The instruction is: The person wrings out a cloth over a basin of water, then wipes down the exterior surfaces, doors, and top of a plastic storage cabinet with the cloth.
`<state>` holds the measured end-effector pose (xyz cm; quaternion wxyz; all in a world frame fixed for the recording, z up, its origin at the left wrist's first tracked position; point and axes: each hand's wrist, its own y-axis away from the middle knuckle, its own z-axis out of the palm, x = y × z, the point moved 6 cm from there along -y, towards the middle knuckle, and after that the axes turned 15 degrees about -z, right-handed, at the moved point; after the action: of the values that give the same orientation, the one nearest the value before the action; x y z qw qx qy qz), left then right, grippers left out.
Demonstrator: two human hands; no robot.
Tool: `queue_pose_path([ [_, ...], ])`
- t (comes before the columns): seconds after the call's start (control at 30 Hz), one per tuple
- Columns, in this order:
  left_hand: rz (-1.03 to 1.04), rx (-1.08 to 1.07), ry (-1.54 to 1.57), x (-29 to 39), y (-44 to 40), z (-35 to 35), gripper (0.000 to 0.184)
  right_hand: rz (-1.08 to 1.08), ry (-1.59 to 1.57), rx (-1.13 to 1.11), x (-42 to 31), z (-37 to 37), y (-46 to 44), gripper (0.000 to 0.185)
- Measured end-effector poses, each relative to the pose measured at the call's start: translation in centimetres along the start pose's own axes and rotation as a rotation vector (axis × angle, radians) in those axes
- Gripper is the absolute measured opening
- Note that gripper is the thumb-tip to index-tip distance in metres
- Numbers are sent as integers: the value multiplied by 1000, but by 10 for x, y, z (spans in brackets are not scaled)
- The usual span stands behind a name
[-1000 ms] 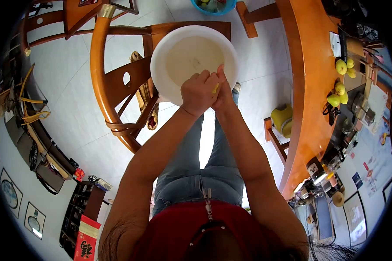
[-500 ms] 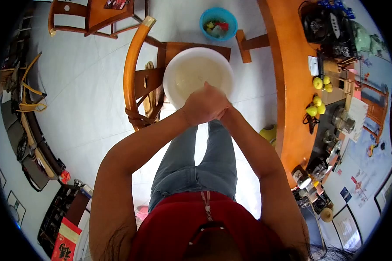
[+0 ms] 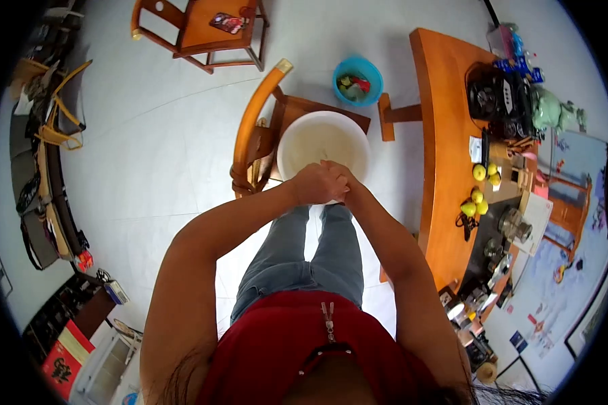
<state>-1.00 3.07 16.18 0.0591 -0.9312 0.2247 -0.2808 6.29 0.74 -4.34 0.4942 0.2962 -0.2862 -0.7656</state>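
A white round basin (image 3: 290, 138) with cloudy, pale liquid sits on the seat of a wooden chair (image 3: 297, 108). Over its near rim, my left hand (image 3: 312, 183) and my right hand (image 3: 343, 181) are pressed together, both closed with fingers curled. The left lies partly over the right. Whatever may be between the palms is hidden. A small thin mark shows in the liquid just past my fingertips, too faint to name.
A blue bucket (image 3: 338, 84) with mixed scraps stands on the floor beyond the chair. To the right runs a long wooden table (image 3: 442, 162) bearing yellow-green fruit (image 3: 478, 173), glass jars and a black appliance (image 3: 490, 94). Another chair (image 3: 213, 17) stands at the far left.
The whole view has shifted, so the basin, bucket and chairs sit lower and further right. My hands stay together, drawn slightly nearer the basin's near rim, with more curled fingers showing.
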Motion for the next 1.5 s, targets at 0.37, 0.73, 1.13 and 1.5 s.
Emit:
queue_pose_path([
  [0.37, -969, -35, 31, -76, 47, 24, 28, -538, 583, 117, -53, 70, 43, 36],
  [0.73, -1750, 587, 1663, -81, 87, 64, 53, -1330, 1906, -82, -71, 123, 154, 34],
  [1.13, -1479, 560, 1594, 8, 51, 1, 48, -1485, 1577, 42, -104, 121, 230, 21],
  [1.5, -725, 161, 1409, 105, 22, -46, 66, -1062, 1074, -240, -130, 203, 255, 25],
])
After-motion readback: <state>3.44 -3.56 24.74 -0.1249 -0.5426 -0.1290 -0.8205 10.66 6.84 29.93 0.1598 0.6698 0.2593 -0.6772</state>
